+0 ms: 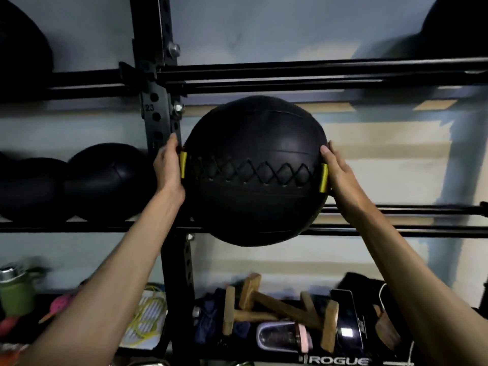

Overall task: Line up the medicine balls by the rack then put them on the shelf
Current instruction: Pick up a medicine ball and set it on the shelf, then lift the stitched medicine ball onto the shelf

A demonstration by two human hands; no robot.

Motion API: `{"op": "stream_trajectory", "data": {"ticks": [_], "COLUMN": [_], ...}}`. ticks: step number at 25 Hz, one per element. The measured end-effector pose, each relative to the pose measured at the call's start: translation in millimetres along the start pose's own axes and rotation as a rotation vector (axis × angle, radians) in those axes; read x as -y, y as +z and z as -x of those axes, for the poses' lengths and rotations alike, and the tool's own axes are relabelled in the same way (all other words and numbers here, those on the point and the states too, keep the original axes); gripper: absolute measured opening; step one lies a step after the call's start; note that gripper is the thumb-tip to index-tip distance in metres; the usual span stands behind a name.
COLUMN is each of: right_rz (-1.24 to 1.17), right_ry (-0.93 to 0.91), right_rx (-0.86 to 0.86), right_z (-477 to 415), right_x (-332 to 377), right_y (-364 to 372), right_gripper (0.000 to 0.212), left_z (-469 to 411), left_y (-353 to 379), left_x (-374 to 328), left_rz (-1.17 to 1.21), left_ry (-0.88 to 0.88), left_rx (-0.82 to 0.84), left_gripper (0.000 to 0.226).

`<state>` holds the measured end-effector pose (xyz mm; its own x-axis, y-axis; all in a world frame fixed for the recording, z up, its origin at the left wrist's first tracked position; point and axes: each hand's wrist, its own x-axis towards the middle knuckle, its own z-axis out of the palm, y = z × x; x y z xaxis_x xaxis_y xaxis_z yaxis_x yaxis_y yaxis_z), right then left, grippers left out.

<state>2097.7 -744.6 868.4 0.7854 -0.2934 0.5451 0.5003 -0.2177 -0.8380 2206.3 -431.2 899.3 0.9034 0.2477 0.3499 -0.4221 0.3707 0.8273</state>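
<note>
A large black medicine ball (254,170) with crossed lacing and yellow side tabs is held between both palms at the height of the rack's middle shelf rails (396,229). My left hand (169,165) presses flat on its left side, close to the black upright post (158,114). My right hand (339,171) presses flat on its right side, fingers straight. The ball overlaps the rails; whether it rests on them I cannot tell. Two other black balls (105,178) sit on the same shelf to the left.
More black balls sit on the upper shelf at the left (21,43) and right (454,30). Below lie wooden push-up handles (264,305), a shaker bottle (285,338), a green bottle (14,291) and a coiled yellow rope (148,318).
</note>
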Motion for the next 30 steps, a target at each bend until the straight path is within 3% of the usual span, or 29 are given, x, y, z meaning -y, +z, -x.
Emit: {"op": "stream_trajectory", "data": {"ticks": [1, 3, 5, 7, 10, 13, 20, 26, 30], "right_rz": [0.035, 0.107, 0.118, 0.116, 0.107, 0.139, 0.362, 0.380, 0.370], "right_ry": [0.044, 0.156, 0.207, 0.174, 0.010, -0.046, -0.165, -0.115, -0.090], "right_rx": [-0.004, -0.037, -0.073, -0.095, -0.244, -0.325, -0.235, -0.168, -0.136], "right_z": [-12.5, -38.9, -56.9, -62.2, -56.9, -57.0, -91.1, -72.6, -23.0], "right_x": [-1.5, 0.0, -3.7, -13.4, -43.1, -55.8, -22.0, -23.2, -43.8], "right_y": [0.9, 1.3, 0.5, 6.1, 28.1, 44.1, 93.2, 74.3, 34.1], "right_gripper": [0.087, 0.100, 0.087, 0.077, 0.080, 0.086, 0.087, 0.083, 0.074], "left_z": [1.5, 4.6, -0.5, -17.6, -44.1, -49.9, -69.1, -35.9, 34.0], "left_y": [10.4, 33.0, 50.0, 61.2, 66.0, 59.1, 1.2, 11.3, 17.0], "left_x": [2.8, 15.0, 27.4, 31.4, 30.4, 34.7, 52.4, 42.6, 68.3], "left_rz": [-0.003, -0.144, -0.385, -0.490, -0.485, -0.436, -0.399, -0.469, -0.583], "left_ry": [0.203, 0.574, 0.782, 0.742, 0.611, 0.595, 0.479, 0.399, 0.416], "left_rx": [-0.026, 0.095, 0.254, 0.313, 0.278, 0.253, 0.028, 0.039, 0.058], "left_gripper": [0.043, 0.039, 0.037, 0.038, 0.038, 0.037, 0.053, 0.048, 0.056]}}
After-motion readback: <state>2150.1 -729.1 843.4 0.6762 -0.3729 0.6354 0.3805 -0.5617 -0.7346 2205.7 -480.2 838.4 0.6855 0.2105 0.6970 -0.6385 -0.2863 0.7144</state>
